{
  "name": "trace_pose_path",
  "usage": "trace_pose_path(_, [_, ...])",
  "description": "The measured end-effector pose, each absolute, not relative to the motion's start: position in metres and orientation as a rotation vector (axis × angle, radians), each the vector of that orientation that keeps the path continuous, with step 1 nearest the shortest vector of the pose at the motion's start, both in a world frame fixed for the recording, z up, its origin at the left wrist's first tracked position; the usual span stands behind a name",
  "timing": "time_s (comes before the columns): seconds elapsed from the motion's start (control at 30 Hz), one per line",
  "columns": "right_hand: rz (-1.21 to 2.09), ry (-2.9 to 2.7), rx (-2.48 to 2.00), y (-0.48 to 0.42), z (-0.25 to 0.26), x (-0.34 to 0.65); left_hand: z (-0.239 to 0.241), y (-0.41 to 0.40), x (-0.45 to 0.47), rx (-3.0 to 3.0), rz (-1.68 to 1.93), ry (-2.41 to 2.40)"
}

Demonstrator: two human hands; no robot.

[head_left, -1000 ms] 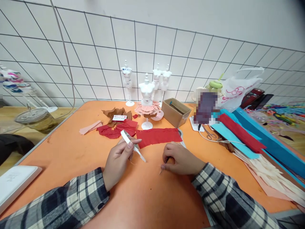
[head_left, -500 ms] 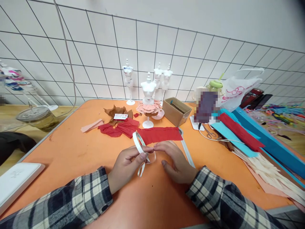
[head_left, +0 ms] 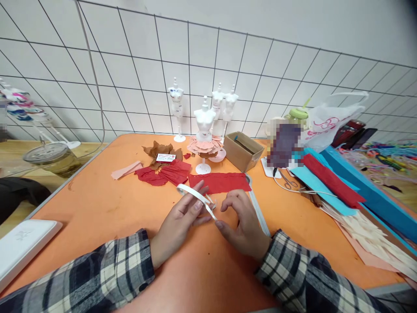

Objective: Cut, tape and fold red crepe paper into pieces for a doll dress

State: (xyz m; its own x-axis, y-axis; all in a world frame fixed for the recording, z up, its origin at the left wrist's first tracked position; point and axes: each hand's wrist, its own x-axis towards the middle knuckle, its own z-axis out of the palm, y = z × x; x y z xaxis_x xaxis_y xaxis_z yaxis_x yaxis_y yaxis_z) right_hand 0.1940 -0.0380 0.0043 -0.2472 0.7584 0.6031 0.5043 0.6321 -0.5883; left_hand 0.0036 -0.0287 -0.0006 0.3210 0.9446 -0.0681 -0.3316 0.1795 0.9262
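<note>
My left hand (head_left: 182, 219) pinches a small roll of white tape (head_left: 192, 193) over the orange table (head_left: 97, 204). My right hand (head_left: 241, 219) is beside it, thumb and forefinger closed on the tape's loose end near the left fingertips. Just beyond the hands lies a flat strip of red crepe paper (head_left: 220, 181). Behind that stands a white mini mannequin (head_left: 204, 130) wearing a pink paper skirt.
More red, brown and pink paper scraps (head_left: 163, 167) lie at the left rear. A small cardboard box (head_left: 243, 152), scissors (head_left: 286, 180), a white ruler (head_left: 259, 211) and stacked coloured paper sheets (head_left: 332, 182) are at right. A white tray (head_left: 19, 248) sits at far left.
Both hands have come together at the table's middle. The right hand moved left from the table surface to take the tape's loose end, and the roll tilted flatter.
</note>
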Motion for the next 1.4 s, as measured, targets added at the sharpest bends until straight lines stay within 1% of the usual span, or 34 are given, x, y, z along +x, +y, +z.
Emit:
trace_pose_path(0.17, [0.258,-2.036,-0.992,-0.039,-0.001,0.191,-0.001,-0.029,0.006,0.854,1.059,0.784])
trace_pose_path(0.33, [0.428,-1.966,-1.025,-0.036,-0.001,0.192,-0.002,-0.027,0.005,0.793,1.065,0.722])
trace_pose_path(0.43, [0.731,-1.945,-0.823,-0.036,0.007,0.195,-0.002,-0.025,0.002,0.868,1.038,0.747])
trace_pose_path(0.5, [1.069,-1.869,-0.655,-0.037,0.009,0.196,-0.002,-0.026,-0.001,0.989,1.015,0.768])
trace_pose_path(0.6, [1.549,-1.560,-0.540,-0.037,0.004,0.199,-0.001,-0.029,-0.004,1.268,1.009,0.789])
trace_pose_path(0.7, [1.723,-1.341,-0.582,-0.033,-0.003,0.204,0.001,-0.032,-0.004,1.570,1.027,0.766])
trace_pose_path(0.77, [1.727,-1.433,-0.675,-0.031,-0.003,0.206,0.002,-0.032,-0.004,1.653,1.076,0.786])
trace_pose_path(0.83, [1.656,-1.623,-0.841,-0.029,0.000,0.205,0.003,-0.032,-0.003,1.614,1.114,0.856])
trace_pose_path(0.93, [1.403,-1.882,-1.069,-0.028,0.006,0.202,0.001,-0.032,-0.003,1.508,1.142,0.947])
trace_pose_path(1.0, [1.269,-1.962,-1.118,-0.027,0.008,0.201,-0.001,-0.032,-0.003,1.443,1.201,0.976])
trace_pose_path(1.07, [1.300,-1.923,-1.137,-0.025,0.007,0.201,-0.002,-0.030,-0.004,1.366,1.267,0.977])
trace_pose_path(1.17, [1.491,-1.757,-1.164,-0.021,0.000,0.205,-0.003,-0.027,-0.006,1.235,1.327,0.912])
trace_pose_path(1.23, [1.476,-1.657,-1.218,-0.017,-0.004,0.207,-0.003,-0.025,-0.008,1.194,1.325,0.846])
trace_pose_path(1.3, [1.302,-1.566,-1.318,-0.015,-0.006,0.210,-0.003,-0.024,-0.010,1.181,1.270,0.788])
trace_pose_path(1.4, [0.951,-1.485,-1.382,-0.014,-0.005,0.212,0.000,-0.025,-0.010,1.114,1.152,0.720])
